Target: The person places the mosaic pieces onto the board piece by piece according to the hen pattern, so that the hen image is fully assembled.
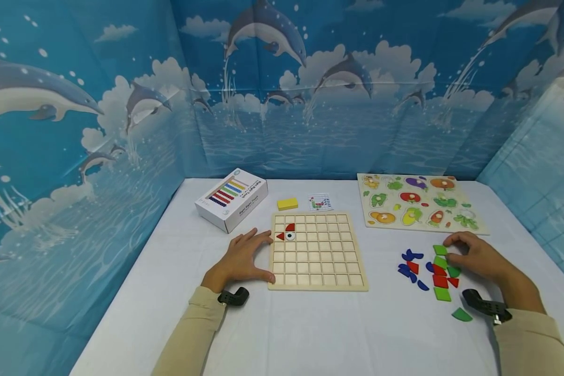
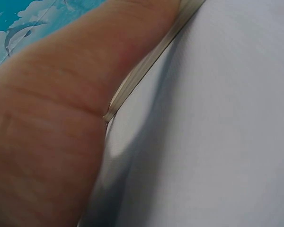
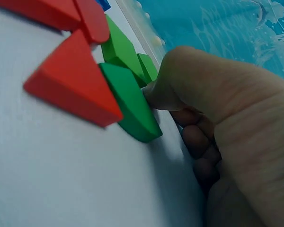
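My left hand point(image 1: 244, 258) spreads along the left edge of a wooden grid board point(image 1: 326, 287), thumb at the near corner and fingertips higher up that edge. In the left wrist view the thumb point(image 2: 85, 61) lies against the board's side point(image 2: 146, 66). Set in the grid are a red quarter-round point(image 1: 290, 227), a red triangle point(image 1: 280, 236) and a white eye tile point(image 1: 290, 236). My right hand point(image 1: 481, 256) reaches with bent fingers beside a green square block point(image 1: 440, 249). Its thumb is close to a dark green block point(image 3: 132, 104); no held piece shows, and contact is unclear.
Several blue blocks point(image 1: 413, 255) and red blocks point(image 1: 439, 281) lie right of the board, with a green quarter-round point(image 1: 462, 314) nearer. Behind stand a white box point(image 1: 235, 198), a yellow block point(image 1: 288, 203), a pattern card point(image 1: 320, 202) and a vegetable puzzle point(image 1: 418, 201).
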The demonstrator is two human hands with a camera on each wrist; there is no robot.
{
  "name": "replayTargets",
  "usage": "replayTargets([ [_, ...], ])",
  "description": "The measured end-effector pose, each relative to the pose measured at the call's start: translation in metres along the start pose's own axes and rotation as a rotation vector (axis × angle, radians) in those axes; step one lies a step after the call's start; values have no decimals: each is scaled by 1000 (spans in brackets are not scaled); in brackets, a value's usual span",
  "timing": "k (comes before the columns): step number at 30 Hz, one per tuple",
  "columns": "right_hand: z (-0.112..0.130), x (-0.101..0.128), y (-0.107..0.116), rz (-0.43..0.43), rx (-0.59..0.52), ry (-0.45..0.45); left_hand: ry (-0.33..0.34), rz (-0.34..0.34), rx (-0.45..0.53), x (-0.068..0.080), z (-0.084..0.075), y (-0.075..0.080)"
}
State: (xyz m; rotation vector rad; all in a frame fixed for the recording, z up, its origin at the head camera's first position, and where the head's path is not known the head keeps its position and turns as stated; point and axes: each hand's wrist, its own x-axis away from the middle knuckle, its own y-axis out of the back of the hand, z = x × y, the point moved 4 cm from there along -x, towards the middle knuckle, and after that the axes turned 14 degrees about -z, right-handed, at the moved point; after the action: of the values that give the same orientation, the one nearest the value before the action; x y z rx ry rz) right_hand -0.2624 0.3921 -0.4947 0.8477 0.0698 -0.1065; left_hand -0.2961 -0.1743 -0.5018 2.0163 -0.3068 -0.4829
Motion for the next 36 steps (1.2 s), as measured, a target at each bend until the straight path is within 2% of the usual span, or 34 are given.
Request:
replayTargets([
  [21, -2, 2, -1, -64, 49, 52, -4, -10, 4, 1, -1, 0],
  [28, -1, 2, -2, -82, 48, 42, 1, -10, 17, 2, -2, 2],
  [36, 2, 0, -1, -110, 108, 50, 0, -13, 23, 3, -2, 2],
])
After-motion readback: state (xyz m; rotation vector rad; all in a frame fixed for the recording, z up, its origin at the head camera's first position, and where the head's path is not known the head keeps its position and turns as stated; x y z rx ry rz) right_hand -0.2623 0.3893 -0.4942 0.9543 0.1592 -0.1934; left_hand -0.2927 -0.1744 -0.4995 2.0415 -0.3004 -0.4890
